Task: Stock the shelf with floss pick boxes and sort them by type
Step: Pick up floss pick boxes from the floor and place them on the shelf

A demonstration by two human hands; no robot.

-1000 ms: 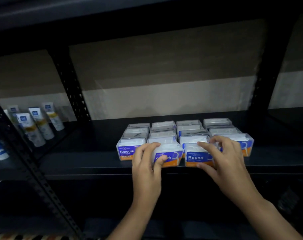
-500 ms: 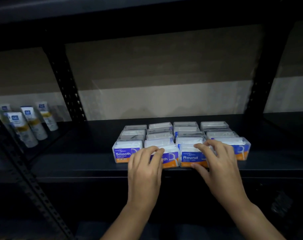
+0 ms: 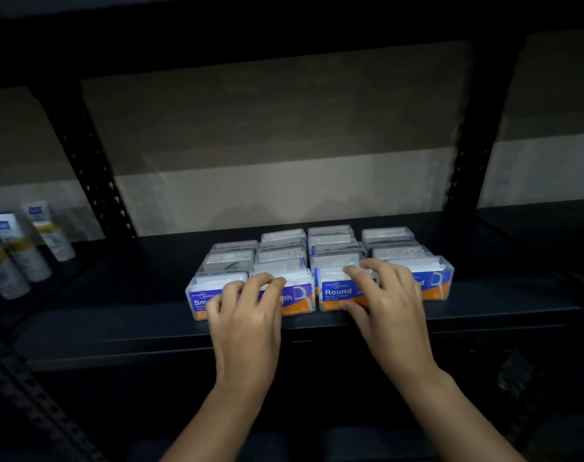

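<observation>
Clear floss pick boxes with blue and orange labels stand in four columns on the black shelf (image 3: 117,328). The front row reads, from the left, a Smooth box (image 3: 199,296), a second Smooth box (image 3: 299,293), a Round box (image 3: 335,291) and another Round box (image 3: 435,283). My left hand (image 3: 247,315) lies across the fronts of both Smooth boxes, fingers curled over their top edges. My right hand (image 3: 387,305) holds the third box, with the thumb under its front and the fingers on top, and it covers part of the rightmost label.
Several white tubes (image 3: 24,248) stand on the neighbouring shelf section at the left, beyond a perforated black upright (image 3: 94,168). A second upright (image 3: 467,155) rises at the back right. Bare shelf lies on both sides of the boxes and behind them.
The two front boxes under my hands have slid back into line with the front row. My left hand has shifted left and now spans both Smooth boxes.
</observation>
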